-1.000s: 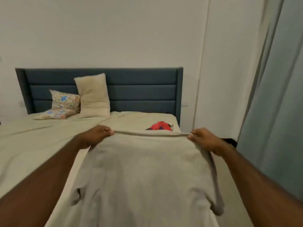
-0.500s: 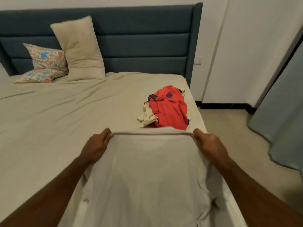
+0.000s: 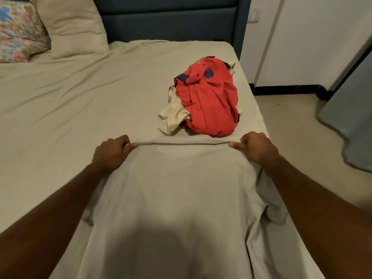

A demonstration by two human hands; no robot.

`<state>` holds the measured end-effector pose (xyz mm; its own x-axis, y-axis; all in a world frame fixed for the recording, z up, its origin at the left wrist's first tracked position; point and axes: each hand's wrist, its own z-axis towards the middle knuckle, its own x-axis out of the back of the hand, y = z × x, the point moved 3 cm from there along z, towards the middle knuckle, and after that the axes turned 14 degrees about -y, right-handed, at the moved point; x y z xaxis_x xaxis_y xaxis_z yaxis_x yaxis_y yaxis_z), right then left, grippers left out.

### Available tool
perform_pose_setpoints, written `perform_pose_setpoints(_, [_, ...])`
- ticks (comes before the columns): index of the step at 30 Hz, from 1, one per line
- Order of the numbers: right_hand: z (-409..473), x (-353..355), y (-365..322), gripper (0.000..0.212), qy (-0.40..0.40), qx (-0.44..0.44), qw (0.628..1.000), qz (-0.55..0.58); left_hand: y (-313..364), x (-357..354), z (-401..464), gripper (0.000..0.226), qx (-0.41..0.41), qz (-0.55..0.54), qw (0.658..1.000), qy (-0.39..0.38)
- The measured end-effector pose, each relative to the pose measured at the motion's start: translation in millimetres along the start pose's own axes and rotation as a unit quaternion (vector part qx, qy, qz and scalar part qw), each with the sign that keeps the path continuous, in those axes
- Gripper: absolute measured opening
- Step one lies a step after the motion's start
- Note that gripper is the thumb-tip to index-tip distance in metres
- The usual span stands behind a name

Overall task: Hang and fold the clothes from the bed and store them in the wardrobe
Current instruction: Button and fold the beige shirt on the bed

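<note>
A pale grey t-shirt (image 3: 177, 198) lies spread on the bed (image 3: 70, 109), its far edge stretched taut between my hands. My left hand (image 3: 112, 152) grips the left end of that edge. My right hand (image 3: 257, 150) grips the right end, near the bed's side. The shirt's short sleeves droop at both sides, and its near part runs out of the bottom of the frame. Just beyond the taut edge sits a crumpled red shirt (image 3: 209, 101) with dark trim, lying on a cream garment (image 3: 173, 115).
A beige pillow (image 3: 70, 25) and a floral pillow (image 3: 18, 31) lean on the dark blue headboard (image 3: 171, 23). Right of the bed are tiled floor (image 3: 298, 133), a white wall with black skirting and a blue-grey curtain (image 3: 354, 117).
The view has tilted down and my hands have lowered the shirt's top edge onto the bed, close to the red shirt. Both hands keep their grip.
</note>
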<state>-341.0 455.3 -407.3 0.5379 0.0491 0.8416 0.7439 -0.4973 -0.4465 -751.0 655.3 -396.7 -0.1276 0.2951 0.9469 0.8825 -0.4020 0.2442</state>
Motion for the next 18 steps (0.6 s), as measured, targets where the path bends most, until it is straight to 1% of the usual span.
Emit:
perform_pose_setpoints(3, [-2,8,-4,0.071,-0.037,0.005,0.999,-0.006,-13,13,-1,0.052,0.013,-0.014,0.998,-0.055])
perform_pose_setpoints(5, [-11,17,-3,0.071,-0.086,0.000,0.996,-0.002,-23,20,-12,0.055,0.020,-0.029,0.996,-0.086])
perform_pose_setpoints(7, [-23,32,2,0.068,-0.149,-0.016,0.989,0.013,-39,26,-30,0.049,0.036,-0.055,0.988,-0.138])
perform_pose_setpoints(9, [-41,46,11,0.057,-0.242,-0.063,0.968,0.033,-70,31,-49,0.042,0.047,-0.106,0.968,-0.221])
perform_pose_setpoints(10, [-53,50,14,0.049,-0.295,-0.087,0.951,0.046,-85,34,-60,0.043,0.052,-0.139,0.953,-0.265])
perform_pose_setpoints(11, [-63,53,18,0.042,-0.339,-0.102,0.934,0.054,-98,35,-70,0.046,0.056,-0.172,0.938,-0.295])
perform_pose_setpoints(12, [-72,55,23,0.039,-0.363,-0.114,0.923,0.062,-109,34,-76,0.048,0.057,-0.212,0.927,-0.304])
perform_pose_setpoints(13, [-76,54,29,0.036,-0.362,-0.119,0.923,0.058,-112,35,-82,0.043,0.060,-0.254,0.923,-0.285])
perform_pose_setpoints(14, [-78,52,35,0.034,-0.331,-0.117,0.935,0.046,-111,36,-85,0.035,0.069,-0.293,0.922,-0.244])
perform_pose_setpoints(15, [-75,51,41,0.033,-0.268,-0.108,0.957,0.030,-109,37,-86,0.031,0.082,-0.319,0.924,-0.194])
perform_pose_setpoints(16, [-72,51,48,0.031,-0.177,-0.099,0.979,0.018,-104,37,-86,0.031,0.098,-0.325,0.928,-0.153])
perform_pose_setpoints(17, [-71,51,53,0.031,-0.082,-0.095,0.992,0.015,-99,38,-86,0.033,0.114,-0.318,0.933,-0.124])
perform_pose_setpoints(18, [-71,50,58,0.034,-0.006,-0.100,0.995,0.023,-94,36,-85,0.036,0.125,-0.305,0.939,-0.099])
